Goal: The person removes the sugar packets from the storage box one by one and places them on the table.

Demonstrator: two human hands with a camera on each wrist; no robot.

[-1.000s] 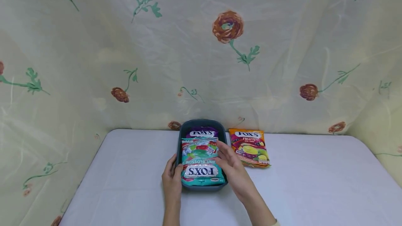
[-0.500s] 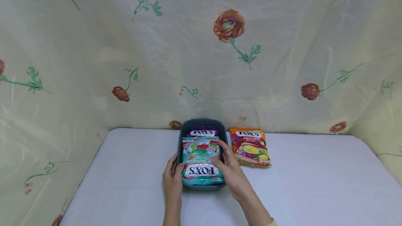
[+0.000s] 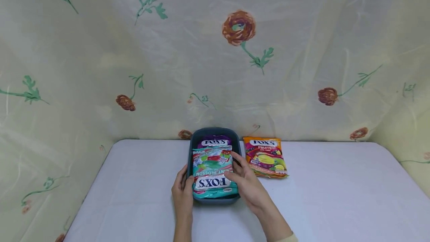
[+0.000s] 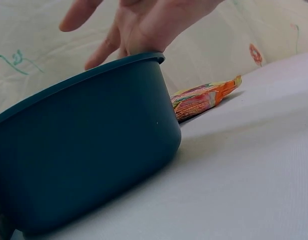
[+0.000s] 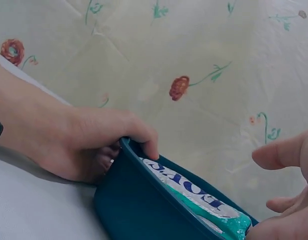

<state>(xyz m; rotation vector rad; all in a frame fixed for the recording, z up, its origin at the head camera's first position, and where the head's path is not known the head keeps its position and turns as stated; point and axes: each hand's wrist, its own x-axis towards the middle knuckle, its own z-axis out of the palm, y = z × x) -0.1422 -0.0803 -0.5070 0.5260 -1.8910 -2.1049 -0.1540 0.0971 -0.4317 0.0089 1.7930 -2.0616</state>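
Note:
A dark blue-green plastic tub stands on the table, holding candy bags. On top lies a teal Fox's candy bag, its lettering upside down in the head view. Beneath its far end shows a purple Fox's candy bag. My left hand grips the tub's left side, the thumb hooked over the rim in the right wrist view. At the teal bag's right edge is my right hand, fingers spread, thumb overlapping the bag and fingertips inside the tub's right rim. The right wrist view shows a fingertip against the bag's corner.
An orange and red Fox's Fruits candy bag lies flat just right of the tub. The white-covered table stretches out on both sides. A flower-printed curtain hangs right behind the table's far edge.
My right hand has moved left onto the teal bag's edge. The teal bag has shifted slightly left and tilted within the tub. My left hand keeps its hold on the tub.

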